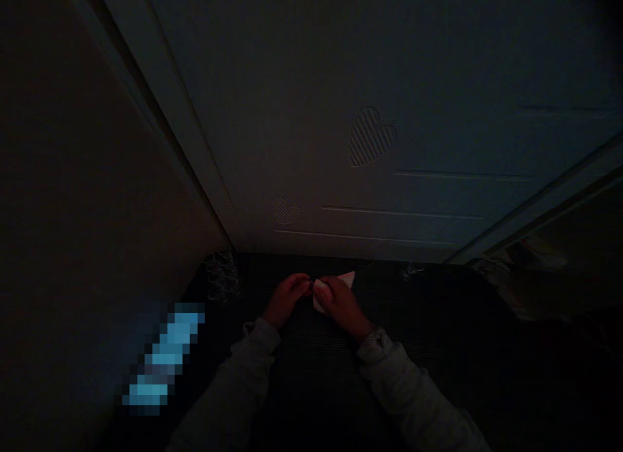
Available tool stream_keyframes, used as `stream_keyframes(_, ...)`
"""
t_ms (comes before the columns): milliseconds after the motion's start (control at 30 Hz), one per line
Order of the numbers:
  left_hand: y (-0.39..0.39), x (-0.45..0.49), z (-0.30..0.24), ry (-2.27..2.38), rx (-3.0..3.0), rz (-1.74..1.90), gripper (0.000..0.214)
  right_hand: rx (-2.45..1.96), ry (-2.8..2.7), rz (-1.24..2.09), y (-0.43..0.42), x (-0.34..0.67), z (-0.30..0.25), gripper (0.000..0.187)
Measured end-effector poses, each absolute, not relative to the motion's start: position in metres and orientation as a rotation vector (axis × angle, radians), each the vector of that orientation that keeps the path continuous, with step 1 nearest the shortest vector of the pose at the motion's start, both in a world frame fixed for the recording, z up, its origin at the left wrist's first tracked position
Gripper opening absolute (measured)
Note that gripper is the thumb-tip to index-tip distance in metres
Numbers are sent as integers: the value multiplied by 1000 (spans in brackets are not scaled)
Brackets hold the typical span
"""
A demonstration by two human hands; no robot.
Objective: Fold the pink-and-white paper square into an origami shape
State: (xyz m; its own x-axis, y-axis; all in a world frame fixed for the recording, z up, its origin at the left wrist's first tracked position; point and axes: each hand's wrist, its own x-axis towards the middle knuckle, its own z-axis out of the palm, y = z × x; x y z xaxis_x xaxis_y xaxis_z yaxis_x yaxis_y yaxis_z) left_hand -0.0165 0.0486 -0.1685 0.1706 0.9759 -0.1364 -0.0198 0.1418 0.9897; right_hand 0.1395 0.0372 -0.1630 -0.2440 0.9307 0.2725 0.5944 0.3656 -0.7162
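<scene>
The scene is very dark. My left hand (288, 299) and my right hand (343, 304) meet over a dark ribbed surface (311, 374). Both hands pinch a small white folded piece of paper or tissue (341, 281), whose pointed corner sticks up past my right fingers. My fingers are curled and pressed on it. Light grey sleeves cover both forearms.
A pale door (370, 147) with two embossed hearts stands just beyond the hands, and a plain wall (73, 212) rises on the left. Several clear glass items (221, 276) sit at the left corner. A blurred glowing blue patch (163, 361) lies at lower left.
</scene>
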Motion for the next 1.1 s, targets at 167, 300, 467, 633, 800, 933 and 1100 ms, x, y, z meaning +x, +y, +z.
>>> stream_keyframes(167,49,-16,-169,1122,1138,999,28,-1315,-1952,647,37,140,-162,25)
stream_keyframes(300,49,-17,-170,1107,1153,998,28,-1322,-1936,655,36,141,-163,25)
stream_keyframes(467,49,-16,-168,1118,1163,999,28,-1328,-1916,653,38,140,-167,26)
stream_keyframes(633,48,-16,-166,1124,1136,992,28,-1318,-1911,669,37,140,-163,26)
stream_keyframes(800,49,-16,-170,1114,1109,1000,30,-1316,-1915,648,37,140,-164,26)
stream_keyframes(933,50,-16,-172,1115,1110,1008,30,-1316,-1916,653,37,141,-166,25)
stream_keyframes(1100,49,-16,-169,1130,1137,991,29,-1303,-1923,651,37,141,-165,25)
